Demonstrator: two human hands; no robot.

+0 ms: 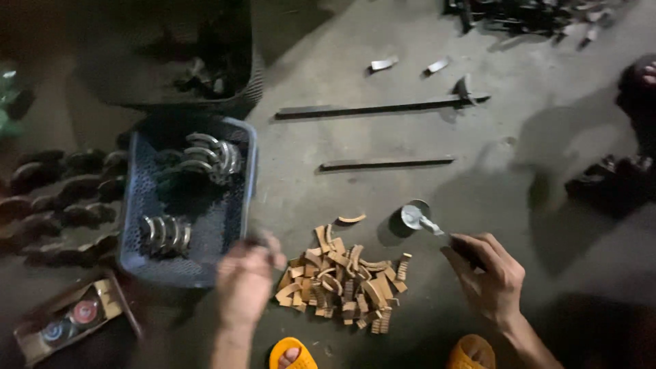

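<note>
Two hands are in the lower part of the frame: the left hand (244,280) and the right hand (486,273). Two orange sandals (292,354) show at the bottom edge. At left is one blue basket (249,179), with two groups of curved metal pieces (164,234) inside. One dark basket (254,85) is at upper left. Two long dark bars (383,108) lie in the upper middle, and two small metal pieces (383,64) above them. One small tin (412,217) stands in the centre. One pile of brown curved strips (342,280) is too many to count.

Bare floor (519,205) open right of small tin (412,217); blue basket (249,171) walls left; 2 metal bars (383,108) cross ahead.
</note>
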